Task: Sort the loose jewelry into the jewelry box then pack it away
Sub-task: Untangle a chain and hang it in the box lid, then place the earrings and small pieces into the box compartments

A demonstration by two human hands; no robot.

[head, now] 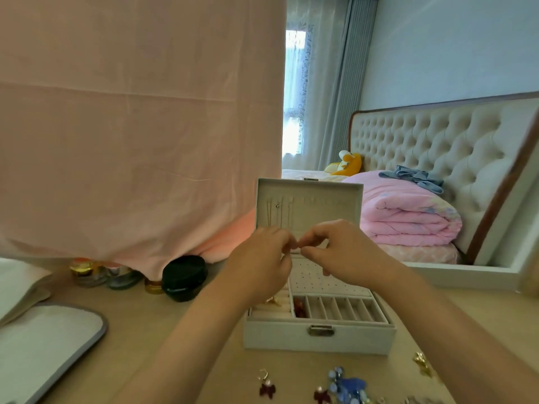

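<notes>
A white jewelry box stands open on the wooden table, its lid upright with thin gold chains hanging inside. Both hands hover over the box with fingertips pinched together. My left hand and my right hand meet on something too small to see. A dark red piece lies in a front compartment, a gold piece in the ring rolls. Loose on the table lie dark red bow earrings, blue bead jewelry and a gold earring.
A grey-rimmed tray sits at the left. A black round case and small glass jars stand behind, under a hanging pink cloth. A mirror frame at the right reflects a bed.
</notes>
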